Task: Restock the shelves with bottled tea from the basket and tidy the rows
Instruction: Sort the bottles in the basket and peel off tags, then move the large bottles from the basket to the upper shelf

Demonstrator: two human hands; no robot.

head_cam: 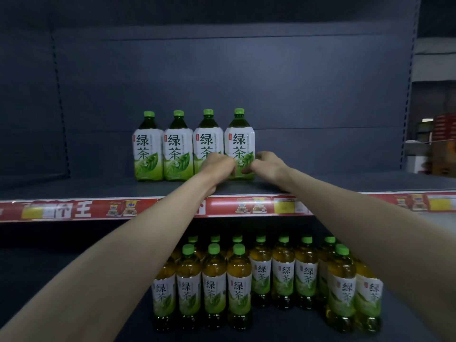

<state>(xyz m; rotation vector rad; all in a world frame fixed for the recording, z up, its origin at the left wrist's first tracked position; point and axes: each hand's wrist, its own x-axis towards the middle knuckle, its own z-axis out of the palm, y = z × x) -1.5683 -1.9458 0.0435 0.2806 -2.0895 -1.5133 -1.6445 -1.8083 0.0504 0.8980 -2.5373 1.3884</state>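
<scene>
Hands clamp the rightmost green tea bottle (239, 144) of four on the upper shelf (98, 187): left hand (218, 166) and right hand (265, 165) gripping its lower sides, fingers curled.

The left hand (218, 166) covers the bottom of the third big bottle (207, 141). Both hands hide the lower part of the fourth big bottle (239, 141), so how the right hand (265, 164) holds it cannot be told. The arms cover part of the red price strip (98, 209), and its small print is too blurry to read. The back small bottles (261, 265) show mostly caps. Things at the far right (439, 144) are dim and cut off.
</scene>
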